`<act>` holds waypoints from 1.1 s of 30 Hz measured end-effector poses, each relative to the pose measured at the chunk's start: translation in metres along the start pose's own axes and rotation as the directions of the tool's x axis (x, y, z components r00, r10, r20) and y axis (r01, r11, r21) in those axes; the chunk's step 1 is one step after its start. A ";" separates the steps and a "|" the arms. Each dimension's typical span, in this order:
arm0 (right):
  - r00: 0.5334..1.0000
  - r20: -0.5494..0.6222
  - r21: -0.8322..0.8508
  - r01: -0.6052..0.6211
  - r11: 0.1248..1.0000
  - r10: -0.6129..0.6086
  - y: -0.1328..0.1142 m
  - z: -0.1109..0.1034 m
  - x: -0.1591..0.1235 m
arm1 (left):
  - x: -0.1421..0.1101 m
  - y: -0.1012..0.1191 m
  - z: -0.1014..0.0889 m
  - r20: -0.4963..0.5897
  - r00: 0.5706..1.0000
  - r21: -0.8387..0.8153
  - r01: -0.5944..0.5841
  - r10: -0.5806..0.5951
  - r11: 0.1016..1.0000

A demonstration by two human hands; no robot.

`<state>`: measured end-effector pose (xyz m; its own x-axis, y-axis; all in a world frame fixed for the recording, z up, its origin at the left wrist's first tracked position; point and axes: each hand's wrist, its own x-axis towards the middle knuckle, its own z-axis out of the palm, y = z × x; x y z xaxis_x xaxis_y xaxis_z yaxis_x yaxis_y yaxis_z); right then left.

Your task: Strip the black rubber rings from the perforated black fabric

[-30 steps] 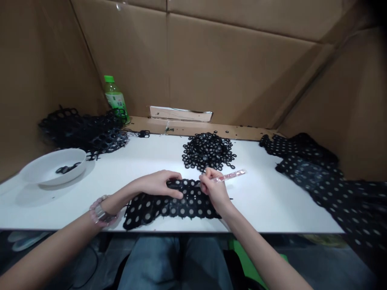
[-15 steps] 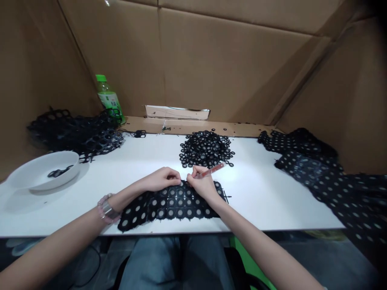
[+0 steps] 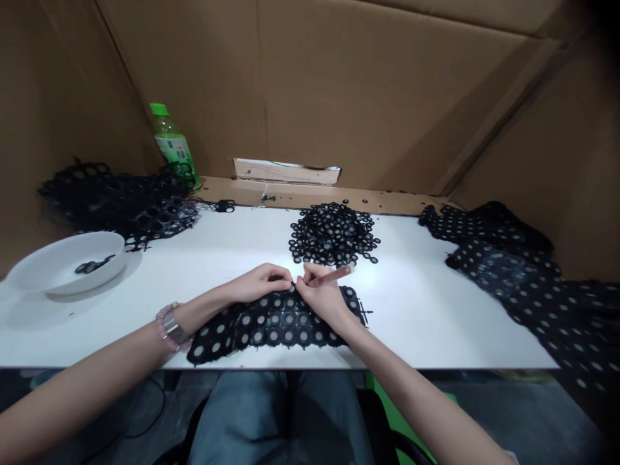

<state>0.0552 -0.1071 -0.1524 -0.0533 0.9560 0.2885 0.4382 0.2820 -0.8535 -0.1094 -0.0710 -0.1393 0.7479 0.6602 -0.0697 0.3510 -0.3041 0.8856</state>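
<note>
A black sheet (image 3: 289, 320) with rows of pale round discs lies near the table's front edge. At its far edge, my left hand (image 3: 259, 284) is closed, thumb and fingertips pinching the sheet. My right hand (image 3: 325, 302) is almost touching the left one and grips a slim pen-like tool (image 3: 333, 276) with a reddish, see-through handle. The tool's tip is hidden by my fingers at the sheet's edge. Just beyond both hands sits a heap of small black rings (image 3: 334, 229), some with pale centres.
On the left are a white bowl (image 3: 22, 278) holding a few black pieces, a tangle of black perforated webbing (image 3: 116, 200) and a green-capped bottle (image 3: 175, 145). More dotted black sheets (image 3: 504, 271) drape off the right side. Cardboard walls (image 3: 339, 90) enclose the table.
The view has tilted slightly, lifting the table items in the picture. Both hands stay at the sheet's far edge, with the right fingers and tool shifted a little to the left.
</note>
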 end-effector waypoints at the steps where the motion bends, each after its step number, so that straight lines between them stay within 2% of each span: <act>1: 0.999 -0.016 0.054 -0.035 0.998 0.036 0.001 -0.002 0.001 | 0.000 0.000 0.000 -0.003 1.000 -0.003 0.007 -0.007 1.000; 4: 0.990 -0.032 0.238 -0.125 0.963 0.136 0.000 -0.007 -0.001 | 0.001 0.002 0.001 -0.024 1.000 0.033 0.018 -0.017 0.999; 6: 0.989 -0.016 0.283 -0.134 0.950 0.145 -0.003 -0.010 -0.005 | 0.001 0.003 0.001 -0.030 0.999 0.049 0.021 -0.019 0.999; 12: 0.993 0.043 0.125 -0.114 0.986 0.109 -0.006 -0.009 -0.012 | -0.001 -0.002 0.001 0.058 0.998 0.028 -0.010 0.009 1.000; 21: 0.997 0.079 0.003 0.024 1.000 -0.025 -0.008 -0.004 -0.018 | -0.002 0.000 0.005 0.050 0.999 -0.146 -0.014 0.022 0.989; 25: 0.995 0.092 -0.027 0.050 0.998 -0.047 -0.010 -0.004 -0.017 | -0.003 0.001 0.003 0.040 0.999 -0.127 -0.001 0.007 0.992; 27: 0.997 0.073 0.009 0.029 1.000 -0.030 -0.007 -0.005 -0.015 | -0.004 0.002 0.001 0.055 0.998 -0.065 -0.020 0.024 0.998; 30: 0.997 0.028 0.158 -0.070 0.985 0.067 -0.005 -0.009 -0.014 | -0.008 0.007 0.000 0.060 0.997 0.063 -0.044 0.041 0.997; 33: 0.990 0.035 0.281 -0.144 0.949 0.140 -0.010 -0.012 -0.021 | -0.011 0.013 0.000 0.046 0.999 0.140 -0.018 0.012 0.990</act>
<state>0.0630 -0.1311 -0.1448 -0.0224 0.9883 0.1510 0.1710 0.1526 -0.9734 -0.1132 -0.0824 -0.1275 0.7769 0.6245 -0.0800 0.4130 -0.4095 0.8135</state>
